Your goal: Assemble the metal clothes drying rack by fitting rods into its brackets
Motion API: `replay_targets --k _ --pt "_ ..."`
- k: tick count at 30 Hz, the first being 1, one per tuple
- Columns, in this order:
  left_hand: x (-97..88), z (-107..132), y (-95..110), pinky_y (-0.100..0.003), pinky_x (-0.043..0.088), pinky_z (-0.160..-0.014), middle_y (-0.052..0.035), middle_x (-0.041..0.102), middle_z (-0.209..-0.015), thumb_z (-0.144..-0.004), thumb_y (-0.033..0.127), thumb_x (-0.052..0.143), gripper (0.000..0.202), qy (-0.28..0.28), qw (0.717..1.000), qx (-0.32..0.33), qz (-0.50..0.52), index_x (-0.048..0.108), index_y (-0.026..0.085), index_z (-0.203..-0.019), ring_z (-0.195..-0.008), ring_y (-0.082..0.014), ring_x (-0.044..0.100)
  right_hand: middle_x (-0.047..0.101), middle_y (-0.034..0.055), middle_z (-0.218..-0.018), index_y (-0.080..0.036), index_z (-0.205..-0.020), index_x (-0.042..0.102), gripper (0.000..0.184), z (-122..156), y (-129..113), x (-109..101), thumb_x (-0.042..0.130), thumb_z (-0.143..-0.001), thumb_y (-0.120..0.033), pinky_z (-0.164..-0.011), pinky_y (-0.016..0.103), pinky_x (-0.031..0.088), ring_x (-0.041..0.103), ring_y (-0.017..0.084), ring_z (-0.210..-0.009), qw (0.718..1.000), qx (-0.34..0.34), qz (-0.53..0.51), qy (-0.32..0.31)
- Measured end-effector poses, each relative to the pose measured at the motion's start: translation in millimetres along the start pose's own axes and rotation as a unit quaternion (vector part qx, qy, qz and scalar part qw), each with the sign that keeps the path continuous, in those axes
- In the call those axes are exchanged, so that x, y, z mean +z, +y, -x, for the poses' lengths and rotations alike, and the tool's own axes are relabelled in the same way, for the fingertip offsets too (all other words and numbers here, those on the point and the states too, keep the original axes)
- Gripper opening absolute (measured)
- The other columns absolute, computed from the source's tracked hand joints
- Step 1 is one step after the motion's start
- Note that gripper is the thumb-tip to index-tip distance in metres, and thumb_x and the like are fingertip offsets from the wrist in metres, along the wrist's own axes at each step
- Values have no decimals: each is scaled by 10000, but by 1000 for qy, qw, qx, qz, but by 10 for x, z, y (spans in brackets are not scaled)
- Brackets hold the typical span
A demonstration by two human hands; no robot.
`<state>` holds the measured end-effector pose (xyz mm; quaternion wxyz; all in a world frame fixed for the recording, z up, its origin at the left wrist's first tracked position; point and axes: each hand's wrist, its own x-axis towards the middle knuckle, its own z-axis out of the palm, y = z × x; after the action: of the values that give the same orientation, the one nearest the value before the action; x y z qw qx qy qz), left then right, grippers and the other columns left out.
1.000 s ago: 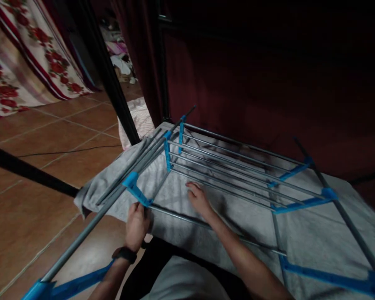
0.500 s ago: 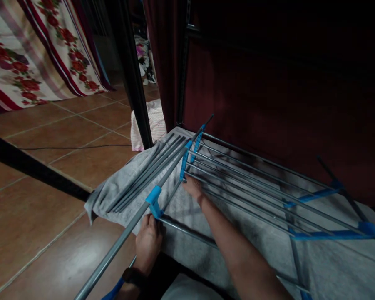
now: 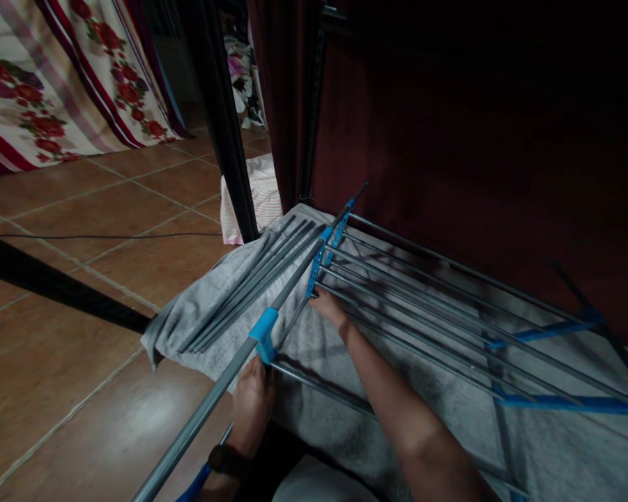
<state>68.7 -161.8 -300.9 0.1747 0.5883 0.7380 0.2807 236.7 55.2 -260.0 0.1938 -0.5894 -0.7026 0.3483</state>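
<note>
A rack of grey metal tubes (image 3: 412,328) with blue plastic joints lies across a grey blanket (image 3: 433,432). My left hand (image 3: 254,394) is closed at the lower end of the nearest blue joint (image 3: 265,331), its fingertips partly hidden behind it. On the far side of that joint, my right hand (image 3: 328,305) is closed at the lower end of a perforated blue bracket (image 3: 316,268); the bracket and tubes partly cover its fingers. A long tube (image 3: 203,404) runs through the near joint toward me. Several loose tubes (image 3: 251,293) lie left of the rack.
Black metal posts (image 3: 224,132) and a slanting black bar (image 3: 57,286) stand at the left. Dark red cloth (image 3: 339,125) hangs behind the rack. Beyond are a tiled floor (image 3: 109,258), a thin cable (image 3: 109,236), a striped cloth (image 3: 251,192) and a flowered curtain (image 3: 78,77).
The rack sits slightly farther right in view, and the background has shifted a little upward. Both hands stay at the same joints, with only a slight shift of the right fingers.
</note>
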Motion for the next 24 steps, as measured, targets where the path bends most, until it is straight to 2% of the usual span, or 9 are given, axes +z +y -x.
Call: replay_targets --k 5,8,15,24 --pt "103 52 16 -401 561 -741 -119 731 -941 -898 223 462 234 21 1000 -17 12 593 194 -1091 -883 -297 726 767 62 -1159 -238 -1151 732 321 39 -48 34 571 -876 -204 -981 355 494 682 259 -1075 998 32 46 14" --pt "135 70 24 -409 559 -739 -108 712 -893 -873 209 464 217 23 999 -30 11 591 200 -1049 -854 -298 718 767 86 -1161 -222 -1155 734 327 47 -59 27 567 -875 -203 -972 369 499 685 279 -1074 998 36 58 13" --pt "32 -7 63 -391 559 -753 -95 696 -845 -827 181 470 203 1 999 -13 35 580 199 -996 -835 -283 717 768 34 -1179 -253 -1203 717 382 24 -30 8 560 -863 -181 -987 324 495 675 242 -1120 999 13 52 7" --pt "28 -33 112 -380 547 -739 -101 696 -864 -780 173 489 207 8 999 -12 32 557 201 -973 -837 -285 712 764 54 -1178 -226 -1164 723 358 -11 -9 -4 550 -855 -172 -972 331 500 684 248 -1088 999 -2 47 0"
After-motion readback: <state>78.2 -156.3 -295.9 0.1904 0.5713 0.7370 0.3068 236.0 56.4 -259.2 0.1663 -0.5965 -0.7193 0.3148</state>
